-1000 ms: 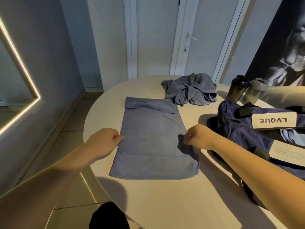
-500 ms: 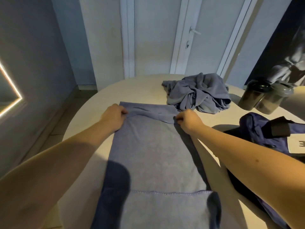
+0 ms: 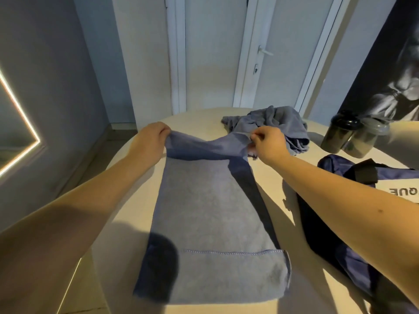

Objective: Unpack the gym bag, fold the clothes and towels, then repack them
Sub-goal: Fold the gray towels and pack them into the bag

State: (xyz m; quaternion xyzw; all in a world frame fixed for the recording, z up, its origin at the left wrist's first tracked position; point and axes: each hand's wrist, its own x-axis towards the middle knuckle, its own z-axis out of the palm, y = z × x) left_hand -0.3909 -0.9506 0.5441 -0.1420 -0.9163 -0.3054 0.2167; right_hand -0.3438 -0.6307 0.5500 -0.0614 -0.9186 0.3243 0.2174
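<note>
- Where the round table (image 3: 118,245) curves closest to the camera, a grey-blue towel (image 3: 213,211) lies flat on it, its long side running away from the viewer and its near end just inside the table's edge.
- A stitched hem crosses the towel close to that near end, and a round dark shadow covers its near left corner.
- Two bare forearms reach forward over the table, one on each side of the towel.
- To the right of the towel, under the right forearm, sits a navy gym bag (image 3: 335,168) with a black strap and a white label. It lies near the towel but does not touch it.
- At the towel's far end, the left hand (image 3: 149,141) grips the far left corner with its fingers curled over the edge.
- The right hand (image 3: 267,143) pinches the far right corner between thumb and fingers.
- Both corners are raised off the table, so the far edge sags in a shallow curve between the hands, while the rest of the towel stays flat.
- Just behind the right hand, a crumpled heap of grey-blue cloth (image 3: 272,121) rests on the far part of the table.
- Further right, two dark shaker bottles (image 3: 342,134) stand side by side, touching, beyond the bag.
- Behind the table stands a white door (image 3: 283,64) with a lever handle, beside it a dark poster on the right wall, and a bright light strip (image 3: 20,109) slants across the left wall.
</note>
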